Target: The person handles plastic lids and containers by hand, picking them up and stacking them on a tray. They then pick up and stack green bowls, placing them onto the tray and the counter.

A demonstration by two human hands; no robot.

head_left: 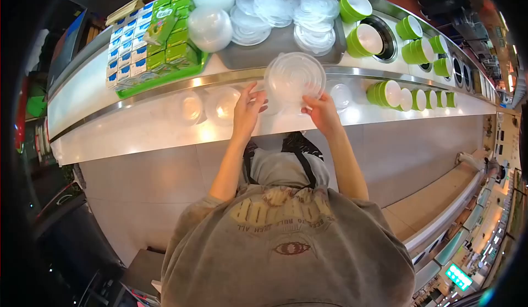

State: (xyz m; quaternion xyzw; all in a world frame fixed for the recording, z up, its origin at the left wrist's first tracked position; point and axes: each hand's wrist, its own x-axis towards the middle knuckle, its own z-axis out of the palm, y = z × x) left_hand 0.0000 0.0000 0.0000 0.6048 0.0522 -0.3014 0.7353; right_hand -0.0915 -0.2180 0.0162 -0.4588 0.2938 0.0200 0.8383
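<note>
In front of me, a round clear plastic lid [295, 75] is raised over the counter's front ledge. My right hand [323, 112] grips its lower right edge between thumb and fingers. To the left of the lid, my left hand [250, 109] has its fingers apart and holds nothing. Beside that hand, a clear round plastic piece [224, 103] rests on the ledge, with a similar piece [191, 108] further left. Another clear lid [341, 96] lies just past my right hand. Behind the raised lid, heaps of clear lids [314, 37] cover a grey tray [242, 56].
Green-and-white cartons [132, 51] fill a green tray [165, 79] at left, next to stacked clear plastic bowls [210, 29]. Stacks of green paper bowls [364, 40] stand on the right counter, with more green bowls [385, 93] lying in a row along the ledge [137, 134].
</note>
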